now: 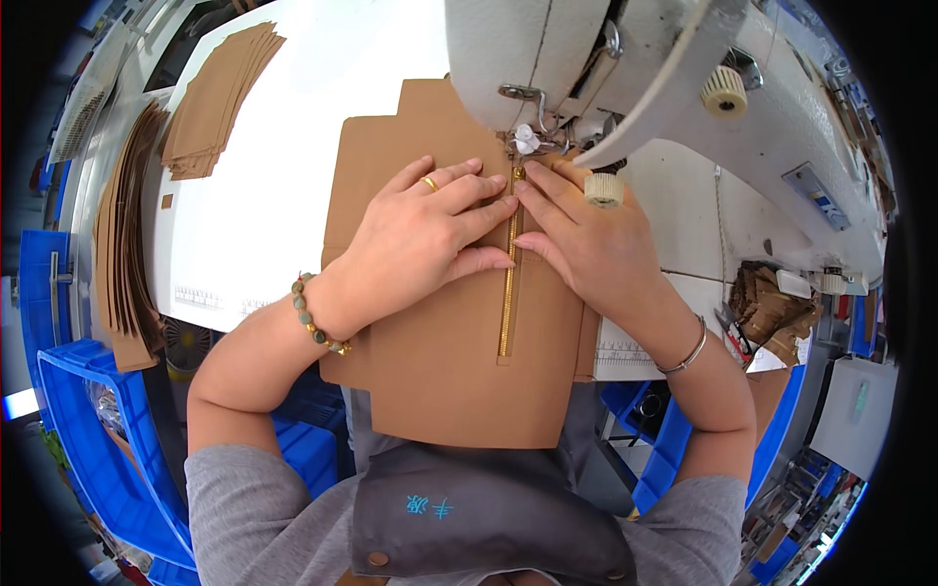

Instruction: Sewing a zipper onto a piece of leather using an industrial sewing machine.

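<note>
A brown cut piece of material [449, 391] with a gold zipper [507, 313] down its middle lies under the sewing machine [530, 59], its top end by the presser foot [528, 142]. My left hand [425, 230] lies on the piece left of the zipper, fingers spread and fingertips at the zipper's edge. My right hand [586, 234] lies flat right of the zipper, fingers apart, upper fingertips near the foot and thumb beside the zipper; part of it is behind a machine knob [604, 190].
Brown pieces lie stacked at the upper left [220, 98] and left edge [127, 234] of the white table [234, 244]. Blue bins [107, 449] stand below left and right. Snips [733, 332] and brown scraps [777, 313] lie at the right.
</note>
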Motion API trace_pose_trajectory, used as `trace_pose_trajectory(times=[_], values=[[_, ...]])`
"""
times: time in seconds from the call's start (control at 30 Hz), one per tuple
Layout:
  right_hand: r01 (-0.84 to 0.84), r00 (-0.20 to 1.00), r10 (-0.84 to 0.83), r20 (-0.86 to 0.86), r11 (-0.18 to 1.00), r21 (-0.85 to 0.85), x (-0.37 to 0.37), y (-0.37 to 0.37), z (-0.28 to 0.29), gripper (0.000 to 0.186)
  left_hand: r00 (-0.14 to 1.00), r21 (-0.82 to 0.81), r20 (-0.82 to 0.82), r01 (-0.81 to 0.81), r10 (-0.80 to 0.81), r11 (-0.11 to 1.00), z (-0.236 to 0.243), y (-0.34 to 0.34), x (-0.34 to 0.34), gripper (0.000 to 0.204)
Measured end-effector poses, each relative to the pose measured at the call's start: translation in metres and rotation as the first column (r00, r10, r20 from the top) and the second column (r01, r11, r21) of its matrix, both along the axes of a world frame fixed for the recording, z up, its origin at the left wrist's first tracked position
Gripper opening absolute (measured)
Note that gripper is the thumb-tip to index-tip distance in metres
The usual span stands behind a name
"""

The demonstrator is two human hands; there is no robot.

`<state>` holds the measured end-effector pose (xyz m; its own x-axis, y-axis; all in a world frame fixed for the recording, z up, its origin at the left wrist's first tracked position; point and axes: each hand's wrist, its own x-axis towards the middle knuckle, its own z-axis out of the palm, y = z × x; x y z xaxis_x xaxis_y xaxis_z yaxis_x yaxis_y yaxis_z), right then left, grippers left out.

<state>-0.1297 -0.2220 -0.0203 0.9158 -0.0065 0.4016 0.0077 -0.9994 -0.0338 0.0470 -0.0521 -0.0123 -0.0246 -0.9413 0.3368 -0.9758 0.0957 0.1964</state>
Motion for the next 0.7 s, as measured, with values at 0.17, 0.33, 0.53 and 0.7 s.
trace_pose_trajectory(times=[0.17, 0.33, 0.53, 0.7], values=[[0.028, 0.999, -0.028, -0.016, 1.0, 0.005, 0.003, -0.004, 0.0, 0.056, 1.0, -0.01, 0.012, -0.021, 0.021, 1.0, -0.001, -0.005, 0.002, 0.056], [0.037, 0.999, -0.038, -0.015, 0.999, -0.016, 0.004, -0.005, -0.002, 0.056, 1.0, -0.02, -0.012, -0.014, 0.013, 1.0, -0.002, -0.007, 0.004, 0.057], [0.016, 1.0, -0.016, 0.027, 1.0, 0.008, 0.006, -0.008, -0.003, 0.055, 1.0, -0.03, -0.02, -0.006, 0.005, 1.0, -0.003, -0.009, 0.005, 0.054], [0.025, 1.0, -0.025, 0.004, 0.999, 0.021, 0.007, -0.01, -0.006, 0.053, 0.999, -0.053, -0.031, 0.008, -0.009, 0.999, -0.003, -0.011, 0.006, 0.054]])
